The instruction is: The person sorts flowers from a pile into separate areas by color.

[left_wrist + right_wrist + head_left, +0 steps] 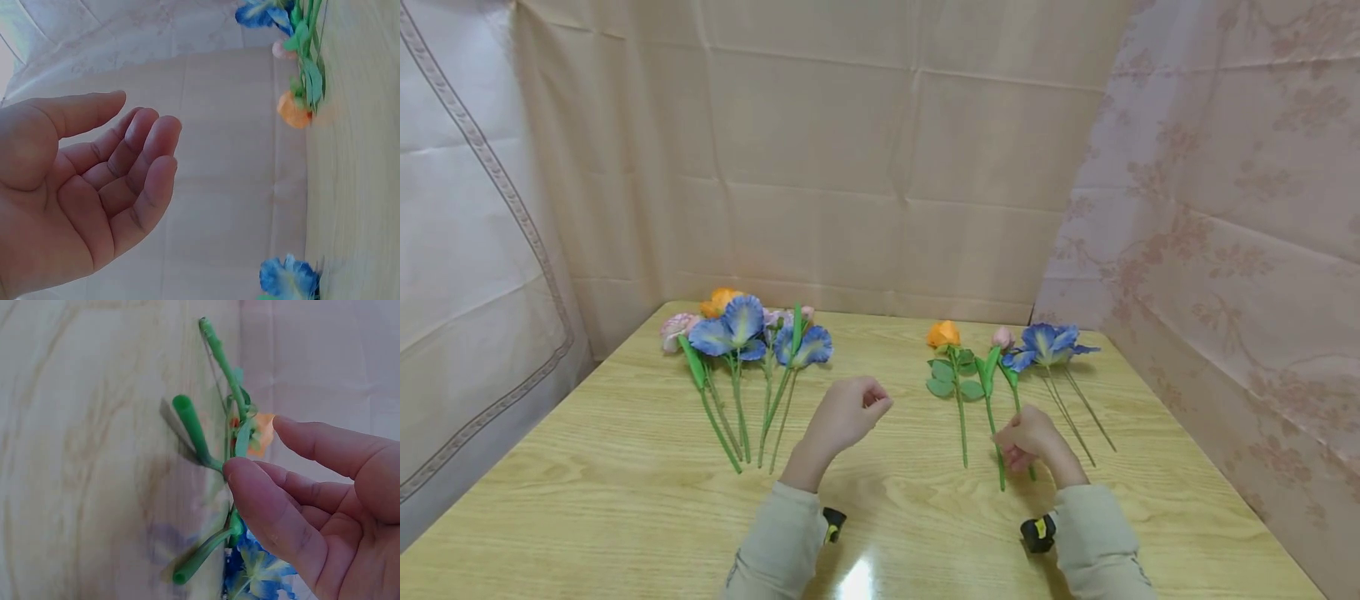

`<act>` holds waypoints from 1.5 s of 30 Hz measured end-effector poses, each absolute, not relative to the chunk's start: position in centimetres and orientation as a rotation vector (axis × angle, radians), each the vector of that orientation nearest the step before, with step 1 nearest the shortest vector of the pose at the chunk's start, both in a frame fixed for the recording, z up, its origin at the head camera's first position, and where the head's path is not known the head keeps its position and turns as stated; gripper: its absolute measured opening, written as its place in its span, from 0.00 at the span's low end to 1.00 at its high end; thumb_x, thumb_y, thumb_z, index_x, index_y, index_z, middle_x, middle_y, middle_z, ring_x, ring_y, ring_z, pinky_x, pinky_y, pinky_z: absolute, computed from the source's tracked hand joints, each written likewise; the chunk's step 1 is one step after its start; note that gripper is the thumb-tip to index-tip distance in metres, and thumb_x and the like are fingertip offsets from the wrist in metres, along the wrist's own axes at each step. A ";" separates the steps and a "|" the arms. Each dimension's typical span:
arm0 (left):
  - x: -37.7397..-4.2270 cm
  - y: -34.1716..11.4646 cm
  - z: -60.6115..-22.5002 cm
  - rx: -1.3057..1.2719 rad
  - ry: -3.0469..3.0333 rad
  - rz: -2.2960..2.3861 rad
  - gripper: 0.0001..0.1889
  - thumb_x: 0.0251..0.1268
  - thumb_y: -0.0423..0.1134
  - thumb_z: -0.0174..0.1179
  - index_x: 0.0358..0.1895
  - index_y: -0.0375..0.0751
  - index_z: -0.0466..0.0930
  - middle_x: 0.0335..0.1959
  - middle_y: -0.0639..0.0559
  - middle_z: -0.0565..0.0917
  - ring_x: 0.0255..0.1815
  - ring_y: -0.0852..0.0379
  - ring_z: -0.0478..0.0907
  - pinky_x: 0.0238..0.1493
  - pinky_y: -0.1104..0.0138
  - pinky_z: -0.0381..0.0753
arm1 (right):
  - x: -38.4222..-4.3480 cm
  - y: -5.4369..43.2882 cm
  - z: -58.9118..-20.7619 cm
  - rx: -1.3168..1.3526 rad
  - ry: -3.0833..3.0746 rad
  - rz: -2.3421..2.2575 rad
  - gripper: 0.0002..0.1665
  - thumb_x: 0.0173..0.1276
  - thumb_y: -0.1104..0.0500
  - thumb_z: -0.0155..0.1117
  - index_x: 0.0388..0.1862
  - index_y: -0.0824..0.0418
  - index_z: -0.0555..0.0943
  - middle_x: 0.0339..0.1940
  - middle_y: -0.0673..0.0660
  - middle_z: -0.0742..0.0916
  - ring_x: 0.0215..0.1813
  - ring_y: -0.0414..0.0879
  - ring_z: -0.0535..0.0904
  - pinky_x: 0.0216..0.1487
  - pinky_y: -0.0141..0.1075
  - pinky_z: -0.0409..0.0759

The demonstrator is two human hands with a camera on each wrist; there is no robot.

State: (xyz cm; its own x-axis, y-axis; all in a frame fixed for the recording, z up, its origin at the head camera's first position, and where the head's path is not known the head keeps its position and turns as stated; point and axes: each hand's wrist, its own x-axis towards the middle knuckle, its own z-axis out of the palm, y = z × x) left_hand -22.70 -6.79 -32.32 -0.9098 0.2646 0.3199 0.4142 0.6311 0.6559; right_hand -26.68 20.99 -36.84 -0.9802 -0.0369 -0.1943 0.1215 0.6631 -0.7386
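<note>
While plain beige cloth (820, 150) hangs at the back and floral cloth (1240, 208) on the right, a wood-grain table (625, 500) carries a left bunch (743, 319) and a right bunch (1048, 343) of flowers. Two green stems (991, 417) of the right bunch lie by the right hand (1032, 437), its thumb and forefinger apart — whether they touch it, I cannot tell. The left hand (850, 412) hovers between the bunches — fingers loosely bent, thumb apart.
</note>
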 end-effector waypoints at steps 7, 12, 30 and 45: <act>-25.5 -9.4 -32.3 -0.325 -2.692 -1.092 0.07 0.59 0.38 0.57 0.32 0.36 0.79 0.24 0.50 0.78 0.24 0.56 0.74 0.26 0.65 0.73 | -26.7 20.6 -37.0 0.066 2.680 -1.207 0.10 0.59 0.66 0.61 0.28 0.76 0.76 0.17 0.60 0.79 0.16 0.45 0.76 0.21 0.38 0.78; -27.3 -12.6 -32.8 -0.015 -2.690 -0.977 0.09 0.57 0.34 0.56 0.21 0.36 0.76 0.18 0.50 0.76 0.18 0.56 0.70 0.19 0.66 0.69 | -26.7 20.6 -37.4 0.074 2.681 -1.197 0.10 0.60 0.64 0.60 0.27 0.74 0.76 0.16 0.60 0.79 0.16 0.45 0.76 0.21 0.37 0.78; -30.2 -20.3 -36.6 0.410 -2.740 -0.806 0.09 0.51 0.28 0.45 0.27 0.24 0.74 0.31 0.26 0.77 0.32 0.34 0.76 0.22 0.51 0.74 | -26.3 20.6 -37.7 0.035 2.661 -1.214 0.13 0.61 0.63 0.58 0.30 0.76 0.74 0.22 0.62 0.79 0.18 0.48 0.78 0.22 0.38 0.78; -30.8 -21.7 -38.9 0.394 -2.687 -0.758 0.11 0.51 0.27 0.46 0.27 0.19 0.75 0.30 0.25 0.76 0.33 0.31 0.75 0.30 0.48 0.75 | -26.3 20.7 -37.7 0.038 2.660 -1.224 0.13 0.62 0.63 0.58 0.30 0.75 0.74 0.21 0.62 0.79 0.18 0.47 0.77 0.21 0.38 0.78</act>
State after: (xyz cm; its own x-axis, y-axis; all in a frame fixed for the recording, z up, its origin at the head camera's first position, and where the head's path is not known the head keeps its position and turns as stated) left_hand -30.83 -21.71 -38.93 -0.9106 -0.3444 0.2283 -0.1742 0.8210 0.5437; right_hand -26.32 20.66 -37.70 -0.9769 -0.0655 -0.2034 0.1118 0.6543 -0.7479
